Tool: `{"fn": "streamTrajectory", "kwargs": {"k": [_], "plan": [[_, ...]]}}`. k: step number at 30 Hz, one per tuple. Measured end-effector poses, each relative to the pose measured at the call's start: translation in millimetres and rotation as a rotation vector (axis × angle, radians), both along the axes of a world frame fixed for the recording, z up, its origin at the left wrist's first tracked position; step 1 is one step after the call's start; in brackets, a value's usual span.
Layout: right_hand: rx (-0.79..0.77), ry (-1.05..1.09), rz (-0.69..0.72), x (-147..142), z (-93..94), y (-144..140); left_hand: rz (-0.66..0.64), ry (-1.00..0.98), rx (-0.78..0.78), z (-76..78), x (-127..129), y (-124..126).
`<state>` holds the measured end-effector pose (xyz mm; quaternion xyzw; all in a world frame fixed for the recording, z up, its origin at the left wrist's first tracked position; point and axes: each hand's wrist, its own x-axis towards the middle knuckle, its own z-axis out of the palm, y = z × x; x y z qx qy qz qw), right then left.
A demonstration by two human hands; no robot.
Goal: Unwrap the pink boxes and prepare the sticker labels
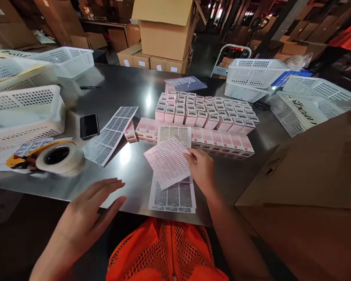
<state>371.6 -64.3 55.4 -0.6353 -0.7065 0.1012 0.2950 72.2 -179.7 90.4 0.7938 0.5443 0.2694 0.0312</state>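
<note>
The right hand [200,168] pinches a pink label sheet [168,162] near the rows of pink boxes [206,113]. The left hand [89,208] hovers open; flattening the sheet would steady peeling.

Dim warehouse; glare on a steel bench [134,89]; stacked cardboard cartons [163,39] behind; dark shelving [280,23] at right; white perforated baskets [253,72] along both edges.
</note>
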Motion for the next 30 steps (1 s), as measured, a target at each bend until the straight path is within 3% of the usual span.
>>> {"fn": "streamTrajectory", "kwargs": {"k": [2,4,6,9,12,15,20,30], "plan": [[0.108,0.216,0.13,-18,17.7,-15,0.068,-0.071,0.069,13.5,-4,-2],[0.088,0.392,0.293,-43,31.8,-31,0.139,-0.16,0.105,29.2,-8,-3],[-0.046,0.492,0.443,-69,38.7,-45,0.161,-0.228,0.061,42.9,-14,-1],[-0.287,0.563,0.616,-100,33.6,-61,0.098,-0.296,-0.195,49.2,-27,6],[-0.404,0.568,0.698,-115,16.3,-72,0.037,-0.352,-0.539,33.7,-39,16],[-0.395,0.496,0.682,-115,-2.2,-80,0.04,-0.375,-0.702,7.2,-42,21],[-0.22,0.378,0.558,-106,-18.5,-91,0.056,-0.34,-0.685,-21.8,-31,25],[-0.075,0.157,0.444,-109,-21.7,-97,0.01,-0.296,-0.675,-31.3,-10,35]]}}
